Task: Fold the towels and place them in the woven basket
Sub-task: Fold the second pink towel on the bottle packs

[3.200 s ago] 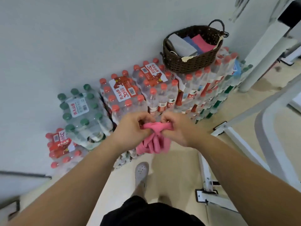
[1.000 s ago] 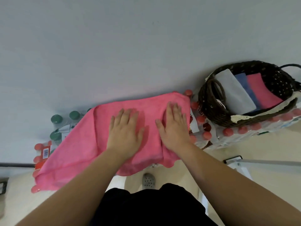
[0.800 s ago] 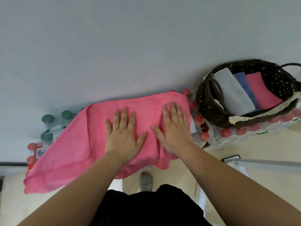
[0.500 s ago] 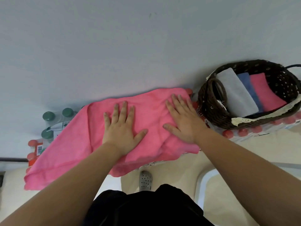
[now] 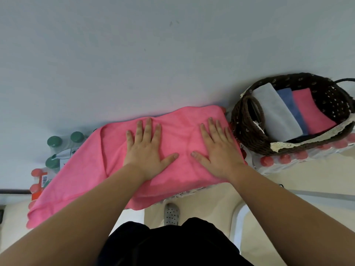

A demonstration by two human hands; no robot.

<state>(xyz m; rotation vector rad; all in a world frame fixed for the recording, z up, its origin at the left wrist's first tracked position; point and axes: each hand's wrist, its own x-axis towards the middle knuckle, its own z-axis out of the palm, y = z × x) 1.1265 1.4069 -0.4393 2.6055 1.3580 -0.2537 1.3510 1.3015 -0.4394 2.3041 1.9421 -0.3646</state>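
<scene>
My left hand [image 5: 146, 153] and right hand [image 5: 221, 150] press, fingers spread, on the pink towel [image 5: 82, 169] under them, woven basket [image 5: 247, 135] just right. It looks soft, light, floppy; I'd pinch the corners hanging leftward.

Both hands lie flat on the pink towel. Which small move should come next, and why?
Probably the left hand should slide to the left end of the pink cloth towel and pinch it, to fold it over towards the right hand. Both hands only press flat, the towel lies spread out, and its left part slopes down over the shrink-wrapped bottle packs.
</scene>
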